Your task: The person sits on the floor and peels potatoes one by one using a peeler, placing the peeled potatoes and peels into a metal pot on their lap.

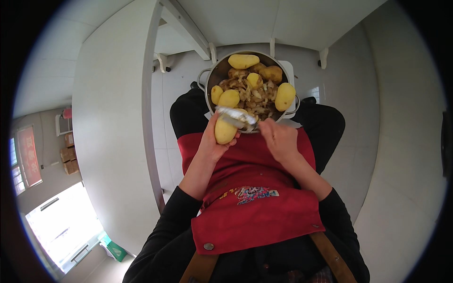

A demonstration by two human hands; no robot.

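Note:
My left hand [212,139] is wrapped around a peeled yellow potato [225,131] at the near left rim of a metal pot. Blurred by motion, a metal peeler [237,116] lies across the potato's upper end, its handle in my right hand [279,139]. The two-handled pot [208,97] holds brown potato peelings [256,97]. Among them are peeled potatoes, such as a long one [244,61] at the far side and a large one [285,96] at the right. Unpeeled brown potatoes [271,73] rest near the far right wall.
A white stool or stand [288,69] shows beneath the pot, between my knees. A red apron [254,166] covers my lap. On the left rises a white panel [113,116]; another white surface [400,141] is on the right. White furniture legs [322,57] stand on the tiled floor [350,141].

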